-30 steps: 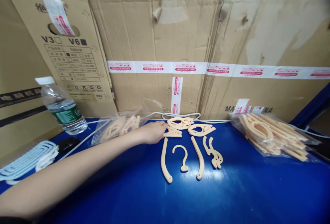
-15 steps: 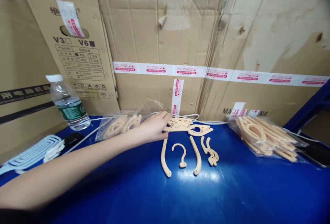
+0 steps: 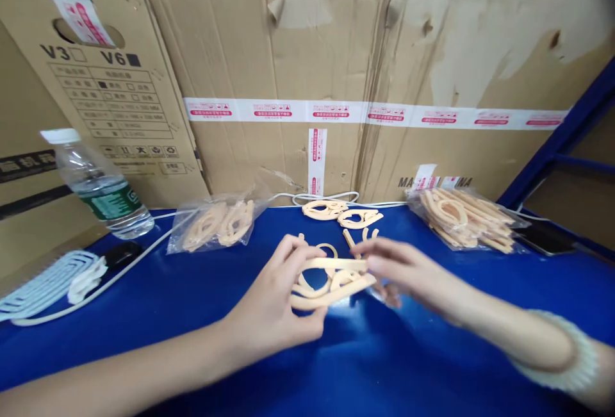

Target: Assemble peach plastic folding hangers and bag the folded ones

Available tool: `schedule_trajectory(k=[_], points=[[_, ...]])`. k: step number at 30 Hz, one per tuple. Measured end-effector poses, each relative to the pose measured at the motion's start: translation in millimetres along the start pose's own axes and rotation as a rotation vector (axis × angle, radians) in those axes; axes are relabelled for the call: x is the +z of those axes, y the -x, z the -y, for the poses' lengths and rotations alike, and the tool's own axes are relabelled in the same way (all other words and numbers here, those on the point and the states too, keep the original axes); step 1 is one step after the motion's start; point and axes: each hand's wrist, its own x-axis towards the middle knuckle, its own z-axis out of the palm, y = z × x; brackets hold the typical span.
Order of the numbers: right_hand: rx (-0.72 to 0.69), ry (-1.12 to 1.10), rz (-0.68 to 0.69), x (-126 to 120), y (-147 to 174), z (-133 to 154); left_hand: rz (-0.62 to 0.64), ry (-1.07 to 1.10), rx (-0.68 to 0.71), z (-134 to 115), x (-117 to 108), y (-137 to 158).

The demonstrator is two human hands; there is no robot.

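A beige folded clothes hanger [image 3: 336, 294] is held up above the blue table, its two arms folded with curved parts between them. My left hand [image 3: 276, 302] grips its left end, thumb below and fingers on top. The fingers of my right hand [image 3: 403, 269] close on its right end; they are slightly blurred. Behind the hands lie loose hanger parts, partly covered: a hook [image 3: 327, 249], a straight arm piece [image 3: 349, 241] and small curved pieces [image 3: 371, 234]. Farther back rest two folded hangers, one at left [image 3: 324, 210] and one at right [image 3: 360, 218].
Bagged hangers lie at left [image 3: 216, 225] and right [image 3: 464, 218]. A water bottle [image 3: 106, 193], light-blue brush [image 3: 48, 282] and dark object [image 3: 122, 254] are at left. A phone [image 3: 545, 237] lies at right. Cardboard [image 3: 269, 161] stands behind a white cable [image 3: 158, 244].
My left hand has come back from the folded hangers at the rear, bringing one nearer. My right hand has entered from the right and taken its other end. The view has shifted.
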Motion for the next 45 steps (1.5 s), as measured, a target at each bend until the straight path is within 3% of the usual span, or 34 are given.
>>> schedule_trajectory(k=[3, 7, 10, 14, 18, 21, 24, 30, 34, 38, 42, 45], points=[[0.035, -0.088, 0.109, 24, 7, -16, 0.012, 0.153, -0.118, -5, 13, 14], [0.007, -0.061, 0.069, 35, 12, -27, 0.073, 0.315, -0.233, -3, 18, 18], [0.009, -0.011, 0.038, 26, 11, -25, 0.06, 0.334, -0.264, 0, 15, 14], [-0.048, 0.017, -0.068, 9, 7, -20, -0.076, 0.444, -0.366, 5, 10, 9], [-0.074, -0.179, -0.205, -5, 3, -21, -0.206, 0.457, -0.354, 9, 5, 5], [-0.032, -0.3, -0.309, -11, 1, -23, -0.229, 0.426, -0.343, 10, 2, 3], [-0.012, -0.35, -0.297, -8, 0, -27, -0.126, 0.451, -0.359, 8, 0, 4], [-0.01, -0.345, -0.136, 10, 4, -32, 0.276, 0.721, -0.306, -2, 5, 8], [-0.121, -0.191, -0.118, 17, 6, -31, 0.403, 0.959, -0.436, -2, 15, 6], [-0.318, 0.035, -0.042, 18, 10, -30, 0.448, 0.811, -0.512, 0, 21, 3], [-0.606, 0.314, 0.011, 17, 15, -31, 0.549, 0.708, -0.461, -2, 18, 5], [-0.682, 0.414, 0.056, 15, 18, -32, 0.531, 0.536, -0.363, -4, 16, 6]])
